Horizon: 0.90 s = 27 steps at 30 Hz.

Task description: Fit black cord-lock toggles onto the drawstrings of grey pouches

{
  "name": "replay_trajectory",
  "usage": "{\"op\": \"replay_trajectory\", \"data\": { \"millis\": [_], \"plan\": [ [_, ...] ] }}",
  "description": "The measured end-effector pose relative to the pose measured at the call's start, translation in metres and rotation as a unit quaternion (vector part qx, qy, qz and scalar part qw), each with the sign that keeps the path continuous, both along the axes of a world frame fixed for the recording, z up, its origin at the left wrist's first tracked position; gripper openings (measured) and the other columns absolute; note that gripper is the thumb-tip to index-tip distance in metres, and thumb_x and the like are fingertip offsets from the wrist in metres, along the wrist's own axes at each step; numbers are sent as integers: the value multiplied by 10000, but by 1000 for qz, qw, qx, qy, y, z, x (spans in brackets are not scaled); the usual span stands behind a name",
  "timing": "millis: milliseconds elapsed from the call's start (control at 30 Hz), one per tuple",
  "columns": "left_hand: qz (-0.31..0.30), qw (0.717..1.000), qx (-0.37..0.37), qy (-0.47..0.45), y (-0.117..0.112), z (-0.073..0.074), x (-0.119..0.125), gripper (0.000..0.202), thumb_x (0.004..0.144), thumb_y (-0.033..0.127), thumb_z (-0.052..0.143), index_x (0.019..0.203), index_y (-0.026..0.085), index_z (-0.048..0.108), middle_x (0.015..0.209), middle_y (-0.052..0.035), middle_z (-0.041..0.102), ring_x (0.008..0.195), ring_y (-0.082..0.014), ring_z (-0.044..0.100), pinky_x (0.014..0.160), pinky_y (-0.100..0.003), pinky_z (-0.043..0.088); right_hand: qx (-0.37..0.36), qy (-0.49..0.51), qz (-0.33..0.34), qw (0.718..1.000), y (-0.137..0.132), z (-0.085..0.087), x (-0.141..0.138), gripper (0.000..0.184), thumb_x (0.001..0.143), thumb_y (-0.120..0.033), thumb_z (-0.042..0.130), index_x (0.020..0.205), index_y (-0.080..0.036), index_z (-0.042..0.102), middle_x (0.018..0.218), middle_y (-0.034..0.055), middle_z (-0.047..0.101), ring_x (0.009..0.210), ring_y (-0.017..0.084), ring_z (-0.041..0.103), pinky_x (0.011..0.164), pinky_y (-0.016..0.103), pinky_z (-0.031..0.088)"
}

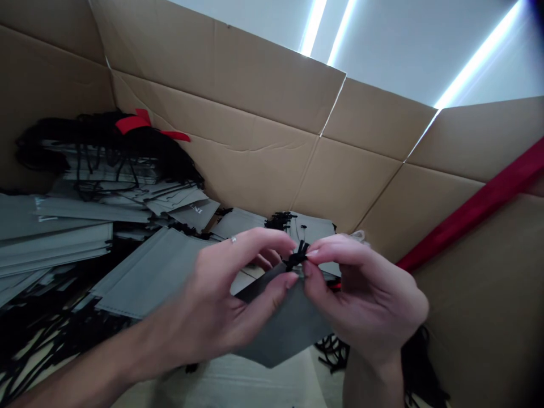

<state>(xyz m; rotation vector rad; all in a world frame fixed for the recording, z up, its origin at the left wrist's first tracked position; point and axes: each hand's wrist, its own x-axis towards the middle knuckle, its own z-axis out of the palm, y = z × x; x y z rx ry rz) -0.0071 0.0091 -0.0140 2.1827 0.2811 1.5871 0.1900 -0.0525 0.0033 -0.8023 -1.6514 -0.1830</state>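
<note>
In the middle of the head view, a flat grey drawstring pouch [280,328] hangs tilted between my hands. A bunched black cord [296,258] sits at its upper edge, looped or knotted. My left hand [229,289] curls round this top corner, its thumb against the grey fabric and its forefinger beside the cord. My right hand [365,283] pinches the cord between thumb and fingertips. The fingers hide part of the pouch's upper edge.
Stacked grey pouches [76,249] with black cords lie at left. A black cord bundle with a red strip [134,122] tops the rear pile. Cardboard walls [255,130] enclose the space; a dark red band [476,204] slants down the right side.
</note>
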Motion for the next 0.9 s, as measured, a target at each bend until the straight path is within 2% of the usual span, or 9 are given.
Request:
{"op": "replay_trajectory", "data": {
  "millis": [67,167,300,433,533,667,800,900],
  "plan": [
    [23,998,53,-40,-3,-1,2,250,997,89,764,1217,204,738,1074,-21,826,956,-130,804,867,-215,678,-10,-9,22,1000,-2,0,-3,376,863,50,764,1067,-266,786,932,-13,811,860,180,789,785,329,649],
    [80,988,126,-41,-5,1,2,195,972,35,767,1090,188,746,1011,-2,840,898,-100,816,842,-167,680,-17,-15,13,1000,-4,0,-5,365,879,36,761,1066,-276,783,916,-21,808,848,175,785,779,328,652],
    [143,972,187,4,-4,0,-3,195,976,70,794,1127,183,742,1066,-20,873,916,-133,851,915,-213,725,-24,-24,-13,999,-5,-1,-4,335,894,4,778,1063,-285,777,911,-33,808,838,161,784,776,309,655],
    [178,948,262,38,-4,-4,-10,184,987,83,818,1151,138,756,1082,-79,881,943,-181,870,907,-240,745,-42,-22,-15,999,-6,-2,-2,327,915,-13,773,1064,-304,775,907,-40,805,825,159,777,763,310,654],
    [186,940,274,81,-6,-4,-16,209,1001,88,793,1200,144,762,1146,-108,873,1067,-243,870,969,-308,761,-53,-22,-16,998,-6,-1,-1,324,916,-15,767,1059,-305,771,906,-47,805,811,148,775,749,291,653],
    [167,942,273,101,-9,-3,-21,217,1031,110,736,1234,181,764,1216,-110,861,1131,-283,859,967,-379,776,-69,-26,-19,997,-7,0,-1,296,907,-23,772,1029,-293,767,888,-54,804,783,132,769,724,263,649],
    [183,934,291,102,-8,-5,-20,196,1024,118,758,1219,136,737,1182,-127,860,1068,-271,865,926,-340,767,-75,-38,-20,996,-8,0,-2,295,890,-12,780,1025,-274,768,897,-48,803,794,130,769,720,254,641],
    [190,938,279,78,-5,-6,-15,165,1015,95,758,1168,137,717,1076,-89,869,924,-219,863,808,-292,737,-69,-41,-8,997,-7,1,-5,290,892,5,763,1010,-260,762,885,-45,794,792,126,767,726,254,633]
  ]
}}
